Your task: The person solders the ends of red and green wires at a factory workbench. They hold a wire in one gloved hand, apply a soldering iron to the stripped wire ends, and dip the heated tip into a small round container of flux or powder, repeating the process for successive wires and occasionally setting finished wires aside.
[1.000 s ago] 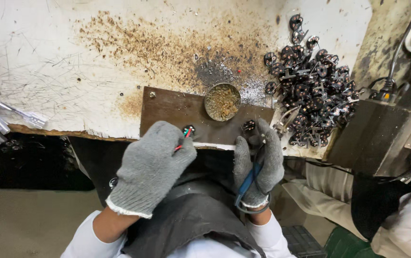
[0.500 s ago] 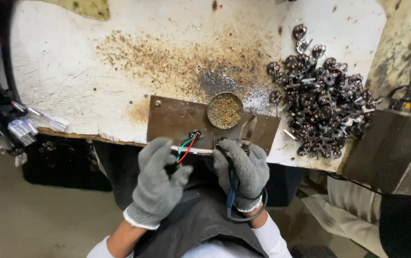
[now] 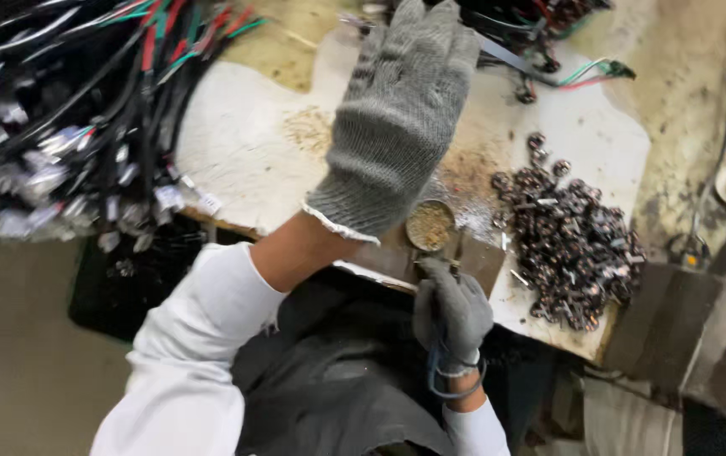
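My left hand (image 3: 396, 118), in a grey knit glove, is lifted high over the white worn table (image 3: 244, 143) with its fingers stretched out toward the far edge; nothing shows in it. My right hand (image 3: 456, 312), also gloved, stays low at the table's near edge, closed around a blue-handled plier-like tool (image 3: 437, 359) whose tip points up at a small round tin (image 3: 429, 225) of brownish bits. The tin rests on a dark brown metal plate (image 3: 485, 262).
A heap of small dark metal parts (image 3: 570, 232) lies right of the tin. A thick bundle of black, red and green wires (image 3: 67, 110) hangs at the left. More wires (image 3: 565, 51) lie at the far edge. A grey box (image 3: 684, 338) stands at the right.
My left hand has let go of the red and green wire piece and risen up and forward over the table. The view has tilted and shifted. My right hand keeps its tool by the plate.
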{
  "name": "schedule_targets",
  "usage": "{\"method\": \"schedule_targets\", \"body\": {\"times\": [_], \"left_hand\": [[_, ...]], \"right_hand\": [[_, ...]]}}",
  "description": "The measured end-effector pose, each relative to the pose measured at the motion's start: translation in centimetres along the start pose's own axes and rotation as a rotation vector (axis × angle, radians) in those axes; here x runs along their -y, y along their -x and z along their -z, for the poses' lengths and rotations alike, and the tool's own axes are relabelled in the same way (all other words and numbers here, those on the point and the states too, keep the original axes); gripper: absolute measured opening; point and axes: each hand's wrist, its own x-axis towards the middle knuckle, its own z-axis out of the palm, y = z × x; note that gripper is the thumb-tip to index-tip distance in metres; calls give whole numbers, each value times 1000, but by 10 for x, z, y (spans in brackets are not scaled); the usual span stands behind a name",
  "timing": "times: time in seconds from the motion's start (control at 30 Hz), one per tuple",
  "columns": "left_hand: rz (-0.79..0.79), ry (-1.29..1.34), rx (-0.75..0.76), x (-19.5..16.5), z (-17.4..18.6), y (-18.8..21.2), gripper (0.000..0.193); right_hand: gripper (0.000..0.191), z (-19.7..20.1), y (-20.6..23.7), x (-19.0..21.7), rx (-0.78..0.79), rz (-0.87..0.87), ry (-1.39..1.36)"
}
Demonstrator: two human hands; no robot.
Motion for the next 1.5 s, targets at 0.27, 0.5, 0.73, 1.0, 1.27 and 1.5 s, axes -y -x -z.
{"method": "schedule_targets", "body": {"times": [0.27, 0.5, 0.73, 1.0, 1.27, 1.5], "left_hand": [[601, -886, 146, 92, 70, 135, 19], [581, -726, 98, 73, 99, 142, 7], [574, 770, 187, -46, 21, 115, 28], [1042, 1007, 436, -81, -40, 187, 12], [906, 932, 428, -72, -54, 178, 18], [1100, 1155, 404, -82, -60, 178, 12]], "right_hand": [[31, -7, 23, -7, -145, -217, -290], [24, 14, 30, -12, -378, -494, -566], [23, 19, 21, 5, -108, -487, -1015], [19, 33, 52, -15, -521, -555, -1238], [53, 27, 61, -2, 101, -562, -773], [57, 35, 55, -10, 32, -802, -891]]}}
